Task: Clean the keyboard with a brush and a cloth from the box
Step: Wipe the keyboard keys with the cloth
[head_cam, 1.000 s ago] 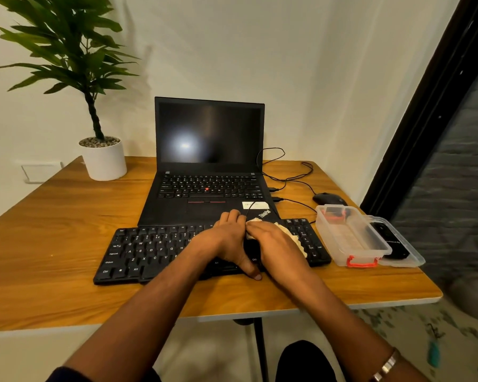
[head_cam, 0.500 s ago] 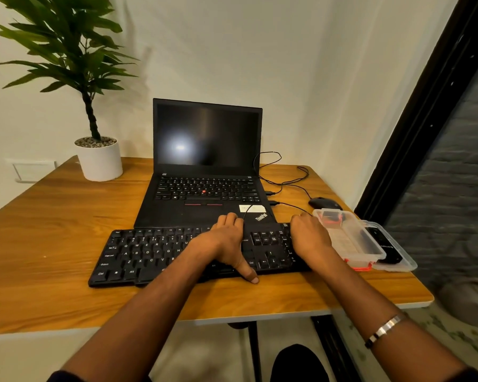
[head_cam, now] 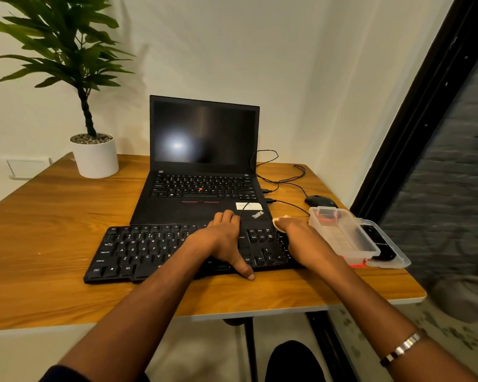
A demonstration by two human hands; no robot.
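A black keyboard lies across the wooden table in front of an open laptop. My left hand lies flat on the keyboard's middle, thumb hooked over its front edge, holding it down. My right hand presses a pale cloth onto the keyboard's right end; only a small edge of the cloth shows beyond the fingers. Just right of that hand stands the clear plastic box with red clips. No brush is visible.
The box's lid lies beside it with a black object on it, near the table's right edge. A black mouse and its cables sit behind the box. A potted plant stands at the back left.
My right hand has slid the cloth from the keyboard's middle, beside my left hand, to its right end by the box. My left hand has stayed in place.
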